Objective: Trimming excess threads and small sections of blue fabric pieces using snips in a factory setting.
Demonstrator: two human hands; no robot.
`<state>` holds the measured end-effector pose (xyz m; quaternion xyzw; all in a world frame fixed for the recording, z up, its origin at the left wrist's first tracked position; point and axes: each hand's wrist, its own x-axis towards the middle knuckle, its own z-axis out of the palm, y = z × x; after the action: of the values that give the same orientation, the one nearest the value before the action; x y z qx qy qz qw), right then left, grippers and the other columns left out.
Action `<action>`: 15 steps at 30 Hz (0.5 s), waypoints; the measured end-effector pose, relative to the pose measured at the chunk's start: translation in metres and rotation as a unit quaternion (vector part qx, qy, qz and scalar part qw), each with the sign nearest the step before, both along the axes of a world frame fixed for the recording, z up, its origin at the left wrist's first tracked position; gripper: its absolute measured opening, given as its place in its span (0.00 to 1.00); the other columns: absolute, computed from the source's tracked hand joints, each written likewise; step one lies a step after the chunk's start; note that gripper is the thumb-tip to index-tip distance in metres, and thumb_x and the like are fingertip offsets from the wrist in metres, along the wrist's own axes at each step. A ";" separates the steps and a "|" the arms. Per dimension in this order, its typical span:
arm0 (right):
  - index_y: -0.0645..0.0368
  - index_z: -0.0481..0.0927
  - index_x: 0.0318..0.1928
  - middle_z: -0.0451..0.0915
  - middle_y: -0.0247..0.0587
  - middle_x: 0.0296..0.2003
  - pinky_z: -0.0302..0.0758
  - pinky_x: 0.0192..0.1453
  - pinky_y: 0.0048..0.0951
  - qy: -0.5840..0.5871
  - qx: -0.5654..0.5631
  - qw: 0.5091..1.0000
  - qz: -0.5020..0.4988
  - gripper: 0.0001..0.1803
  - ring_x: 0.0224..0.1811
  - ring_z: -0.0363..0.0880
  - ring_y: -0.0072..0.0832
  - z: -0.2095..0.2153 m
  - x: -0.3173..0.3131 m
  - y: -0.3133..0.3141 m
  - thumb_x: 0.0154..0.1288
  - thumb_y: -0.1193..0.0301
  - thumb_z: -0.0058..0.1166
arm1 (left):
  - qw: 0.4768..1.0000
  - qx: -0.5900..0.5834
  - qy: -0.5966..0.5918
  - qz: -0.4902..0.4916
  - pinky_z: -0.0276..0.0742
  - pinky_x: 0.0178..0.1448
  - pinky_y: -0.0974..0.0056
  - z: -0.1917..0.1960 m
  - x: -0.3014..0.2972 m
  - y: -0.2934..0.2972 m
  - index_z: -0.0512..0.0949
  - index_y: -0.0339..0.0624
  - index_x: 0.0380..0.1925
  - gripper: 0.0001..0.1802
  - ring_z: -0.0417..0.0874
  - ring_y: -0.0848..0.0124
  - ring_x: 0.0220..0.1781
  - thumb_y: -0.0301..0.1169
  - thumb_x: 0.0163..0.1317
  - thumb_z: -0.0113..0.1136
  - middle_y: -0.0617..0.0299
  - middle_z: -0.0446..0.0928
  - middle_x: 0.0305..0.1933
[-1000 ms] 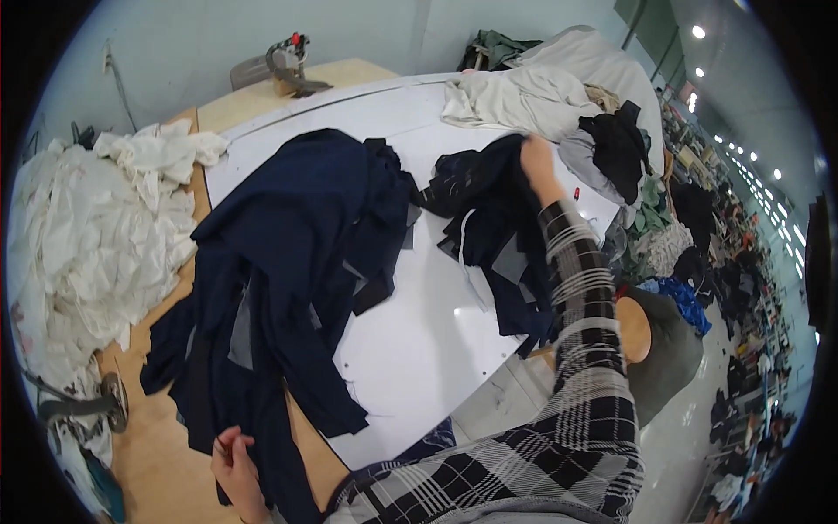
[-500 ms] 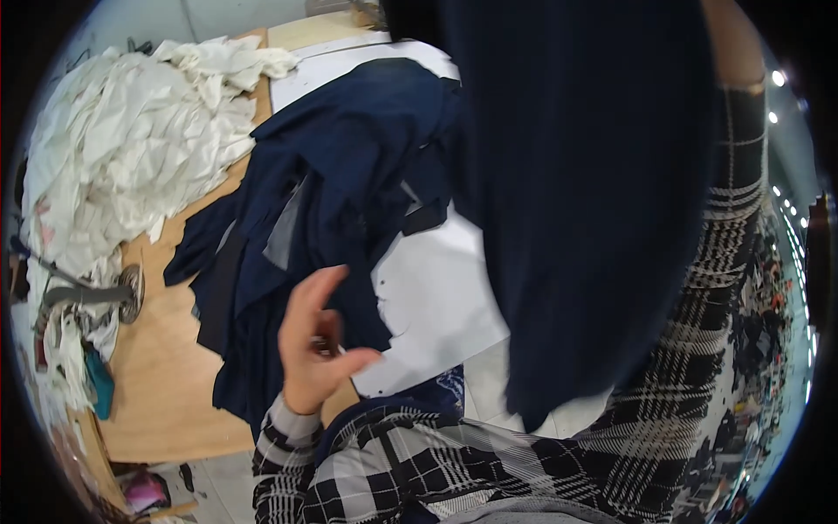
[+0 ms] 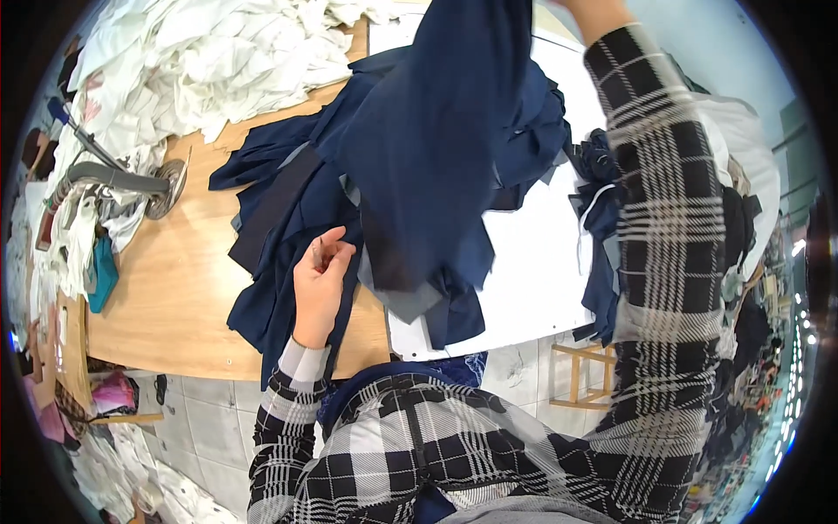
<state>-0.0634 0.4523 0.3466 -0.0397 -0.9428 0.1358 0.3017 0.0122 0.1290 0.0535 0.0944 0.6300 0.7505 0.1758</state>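
Two hands work navy cloth: the right hand, raised to the top rim with its fingers hidden, hangs a navy fabric piece over the heap of navy pieces. The left hand pinches that heap near the wooden surface front edge.

Wooden table under navy cloth
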 end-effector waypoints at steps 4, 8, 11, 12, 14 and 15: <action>0.64 0.71 0.54 0.78 0.45 0.46 0.71 0.54 0.30 -0.245 -0.020 0.965 0.094 0.29 0.49 0.75 0.32 -0.110 -0.025 0.011 0.58 0.57 0.55 | 0.979 -0.137 0.149 -0.001 0.68 0.34 0.75 -0.051 0.002 -0.011 0.77 0.35 0.43 0.17 0.69 0.82 0.28 0.26 0.52 0.64 0.66 0.76 0.36; 0.66 0.69 0.56 0.72 0.54 0.54 0.66 0.60 0.33 -0.200 -0.029 0.966 0.160 0.32 0.57 0.70 0.44 -0.198 0.055 -0.002 0.53 0.63 0.61 | 0.937 -0.238 0.251 -0.054 0.74 0.34 0.68 -0.068 0.028 -0.009 0.76 0.37 0.44 0.23 0.76 0.70 0.29 0.33 0.48 0.69 0.57 0.74 0.42; 0.64 0.71 0.54 0.75 0.50 0.49 0.70 0.57 0.31 -0.221 -0.201 0.953 0.046 0.30 0.52 0.75 0.39 -0.263 0.127 0.014 0.51 0.66 0.64 | 0.922 -0.289 0.249 -0.063 0.77 0.39 0.61 -0.070 0.037 0.009 0.67 0.40 0.53 0.35 0.80 0.58 0.38 0.41 0.46 0.69 0.53 0.71 0.47; 0.62 0.71 0.55 0.77 0.43 0.49 0.70 0.55 0.28 -0.222 -0.267 0.938 -0.012 0.28 0.52 0.75 0.30 -0.298 0.153 0.031 0.54 0.67 0.64 | 0.914 -0.290 0.282 -0.039 0.76 0.39 0.60 -0.069 0.035 0.019 0.64 0.41 0.56 0.36 0.80 0.56 0.36 0.40 0.48 0.68 0.51 0.74 0.42; 0.62 0.73 0.53 0.77 0.47 0.45 0.72 0.51 0.28 -0.288 -0.240 0.916 -0.144 0.31 0.48 0.76 0.33 -0.353 0.196 0.039 0.48 0.63 0.68 | 0.943 -0.264 0.197 -0.049 0.76 0.39 0.59 -0.079 0.026 0.034 0.63 0.43 0.57 0.33 0.80 0.53 0.34 0.36 0.51 0.65 0.51 0.76 0.34; 0.62 0.74 0.52 0.76 0.47 0.45 0.73 0.48 0.29 -0.294 -0.301 0.887 -0.192 0.33 0.46 0.76 0.33 -0.377 0.213 0.037 0.45 0.62 0.69 | 0.951 -0.256 0.164 -0.048 0.75 0.35 0.62 -0.085 0.021 0.043 0.65 0.43 0.56 0.29 0.79 0.58 0.29 0.30 0.53 0.62 0.54 0.74 0.26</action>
<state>0.1501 0.4889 -0.0299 -0.3466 -0.8762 0.3350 0.0048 0.0328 0.1717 -0.0311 0.1981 0.8159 0.5288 0.1240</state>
